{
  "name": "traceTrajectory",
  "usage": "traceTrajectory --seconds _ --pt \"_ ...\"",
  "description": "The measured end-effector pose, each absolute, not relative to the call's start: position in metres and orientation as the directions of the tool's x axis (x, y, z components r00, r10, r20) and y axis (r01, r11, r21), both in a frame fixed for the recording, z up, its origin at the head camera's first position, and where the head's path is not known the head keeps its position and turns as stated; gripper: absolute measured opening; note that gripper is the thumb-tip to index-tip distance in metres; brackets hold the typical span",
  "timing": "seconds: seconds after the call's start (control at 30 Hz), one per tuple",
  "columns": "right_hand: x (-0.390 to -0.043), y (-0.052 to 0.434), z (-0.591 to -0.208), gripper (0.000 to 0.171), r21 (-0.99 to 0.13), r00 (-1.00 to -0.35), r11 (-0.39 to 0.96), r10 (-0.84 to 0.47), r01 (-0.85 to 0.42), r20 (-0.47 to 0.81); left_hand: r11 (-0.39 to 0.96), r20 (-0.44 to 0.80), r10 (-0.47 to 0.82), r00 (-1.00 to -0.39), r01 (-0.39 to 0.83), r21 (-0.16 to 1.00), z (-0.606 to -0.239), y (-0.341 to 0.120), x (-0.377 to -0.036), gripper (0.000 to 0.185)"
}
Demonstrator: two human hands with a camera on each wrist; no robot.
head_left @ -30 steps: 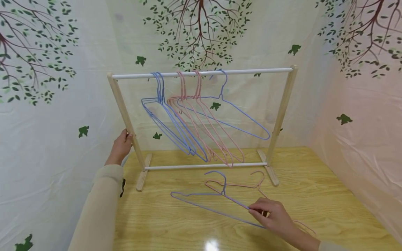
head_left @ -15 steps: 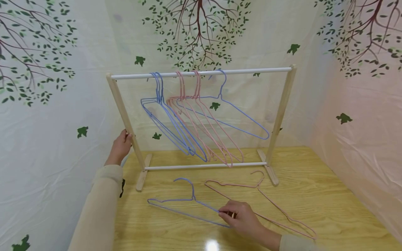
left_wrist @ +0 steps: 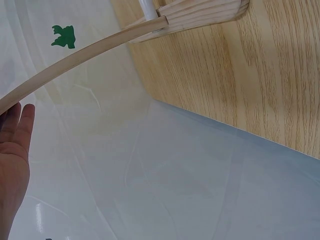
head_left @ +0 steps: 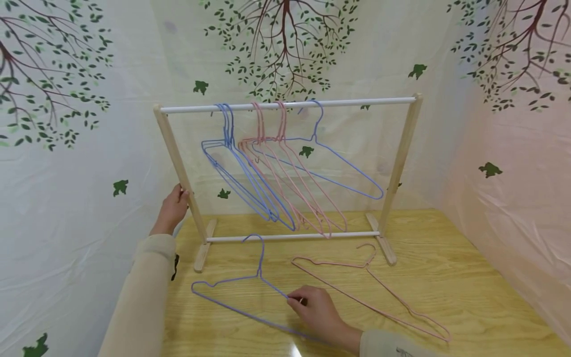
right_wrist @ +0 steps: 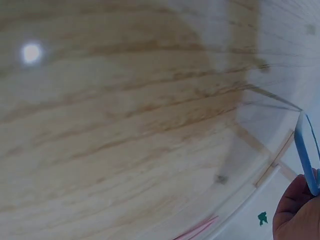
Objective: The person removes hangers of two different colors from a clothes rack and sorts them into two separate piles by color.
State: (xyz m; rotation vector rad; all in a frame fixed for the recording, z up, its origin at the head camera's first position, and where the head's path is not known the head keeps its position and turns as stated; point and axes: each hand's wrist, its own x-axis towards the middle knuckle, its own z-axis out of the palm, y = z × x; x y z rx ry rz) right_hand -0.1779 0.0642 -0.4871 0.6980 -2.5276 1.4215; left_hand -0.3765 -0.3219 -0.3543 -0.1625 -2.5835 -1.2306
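The right hand (head_left: 318, 312) pinches the blue hanger (head_left: 232, 295) lying on the tabletop (head_left: 446, 258), at 6 o'clock of the rack (head_left: 178, 163). The left hand (head_left: 171, 210) curls round the rack's post. The blue hanger's hook could snag the lower rail (head_left: 292, 237).

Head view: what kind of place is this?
Probably a small staged booth, not a real laundry room: tree-printed sheeting hangs on all sides round a wooden table bearing a small hanger rack.
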Motion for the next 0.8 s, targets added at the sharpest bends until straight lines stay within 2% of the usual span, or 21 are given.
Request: traceTrajectory --seconds 0.27,0.5,0.8 --pt "-0.19 0.056 -0.494 0.013 -0.746 -0.911 0.527 -0.286 -0.407 0.296 0.638 0.298 -0.016 -0.955 0.22 0.738 -0.355 -0.323 -0.378 0.041" --pt "-0.202 0.055 -0.501 0.014 -0.657 -0.916 0.639 -0.272 -0.4 0.294 0.635 0.293 -0.018 -0.956 0.215 0.742 -0.356 -0.322 -0.379 0.041" --pt "-0.202 0.056 -0.488 0.017 -0.701 -0.923 0.601 -0.262 -0.384 0.281 0.635 0.29 0.003 -0.957 0.226 0.738 -0.354 -0.324 -0.378 0.044"
